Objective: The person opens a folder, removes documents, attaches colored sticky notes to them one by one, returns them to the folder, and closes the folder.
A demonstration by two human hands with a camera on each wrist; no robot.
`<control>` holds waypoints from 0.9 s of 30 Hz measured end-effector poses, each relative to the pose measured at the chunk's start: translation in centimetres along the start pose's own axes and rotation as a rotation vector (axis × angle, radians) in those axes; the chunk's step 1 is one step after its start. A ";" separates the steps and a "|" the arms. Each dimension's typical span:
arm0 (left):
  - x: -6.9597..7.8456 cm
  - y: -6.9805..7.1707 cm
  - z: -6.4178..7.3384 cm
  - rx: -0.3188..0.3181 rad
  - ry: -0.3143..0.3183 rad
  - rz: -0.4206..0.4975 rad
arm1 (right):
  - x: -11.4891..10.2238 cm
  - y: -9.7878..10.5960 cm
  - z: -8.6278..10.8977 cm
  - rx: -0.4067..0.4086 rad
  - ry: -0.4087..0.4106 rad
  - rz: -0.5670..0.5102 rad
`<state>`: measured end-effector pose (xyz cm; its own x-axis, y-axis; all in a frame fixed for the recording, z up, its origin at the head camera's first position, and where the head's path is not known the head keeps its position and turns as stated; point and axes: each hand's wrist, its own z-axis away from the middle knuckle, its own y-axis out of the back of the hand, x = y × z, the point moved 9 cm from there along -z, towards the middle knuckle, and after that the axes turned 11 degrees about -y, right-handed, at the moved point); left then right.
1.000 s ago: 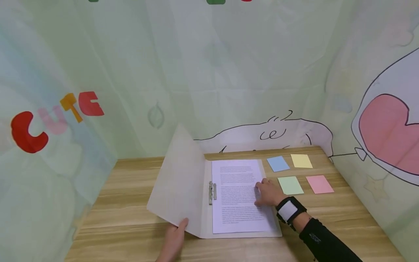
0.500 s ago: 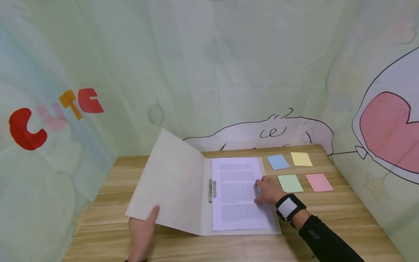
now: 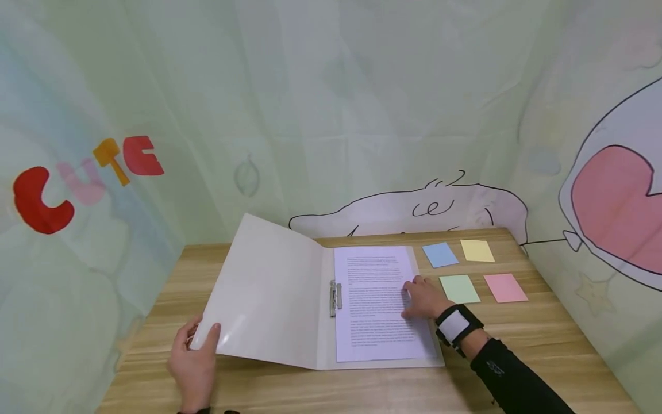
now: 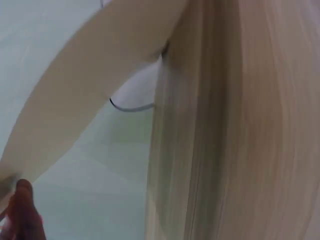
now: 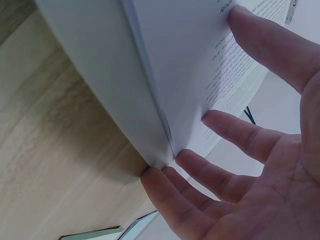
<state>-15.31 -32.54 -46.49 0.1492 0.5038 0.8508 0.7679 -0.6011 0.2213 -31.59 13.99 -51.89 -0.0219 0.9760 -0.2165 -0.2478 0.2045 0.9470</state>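
A white file folder point(image 3: 269, 293) lies spread on the wooden table, its front cover slanting up to the left. My left hand point(image 3: 193, 365) pinches the cover's near-left corner, thumb on the inner face and fingers behind. In the left wrist view the cover point(image 4: 80, 85) bends in an arc away from the thumb point(image 4: 24, 200). A stack of printed paper point(image 3: 372, 328) lies in the folder beside a metal clip point(image 3: 335, 299) near the spine. My right hand point(image 3: 425, 299) rests spread fingertips on the stack's right edge; the right wrist view shows them touching paper point(image 5: 170, 65) and folder edge.
Several square sticky notes lie right of the folder: blue point(image 3: 440, 255), yellow point(image 3: 477, 250), green point(image 3: 459, 288) and pink point(image 3: 505, 287). The wooden table point(image 3: 279, 394) ends at a printed cloth backdrop point(image 3: 331, 115) behind and at both sides.
My left hand has moved left, swinging the folder's cover farther over and lower toward the table. The right hand has stayed on the paper's right edge.
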 end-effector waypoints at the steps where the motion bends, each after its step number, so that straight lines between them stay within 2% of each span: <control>1: 0.1 0.1 -0.2 -0.016 -0.023 -0.042 | 0.0 0.1 0.0 0.003 0.003 0.006; 3: 0.2 0.2 -0.5 -0.068 -0.062 -0.123 | -0.1 0.1 -0.1 0.007 0.005 0.014; 6: 0.4 -0.1 -1.0 -0.195 -0.111 -0.289 | -0.1 0.1 -0.2 0.007 0.009 0.017; 9: 0.3 -0.8 -1.4 -0.374 -0.140 -0.464 | 0.0 -0.1 -0.2 0.008 0.009 0.021; 12: -0.3 -1.8 -1.3 -0.584 -0.118 -0.602 | 0.0 -0.3 -0.3 0.014 0.018 0.033; 15: -0.9 -3.2 -0.7 -0.783 -0.090 -0.698 | 0.1 -0.5 -0.3 0.013 0.016 0.040; 17: -1.1 -4.3 -0.1 -0.876 -0.082 -0.744 | 0.1 -0.7 -0.2 0.007 0.011 0.040; 21: -0.6 -6.6 0.9 -0.964 -0.116 -0.780 | 0.0 -0.7 -0.2 0.005 0.016 0.053; 27: 1.0 -9.7 1.8 -1.017 -0.219 -0.764 | -0.2 -0.3 -0.2 0.011 0.014 0.049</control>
<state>-21.45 -25.09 -48.59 0.0572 0.9600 0.2741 -0.0990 -0.2677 0.9584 -31.70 13.72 -52.16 -0.0475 0.9837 -0.1735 -0.2352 0.1578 0.9591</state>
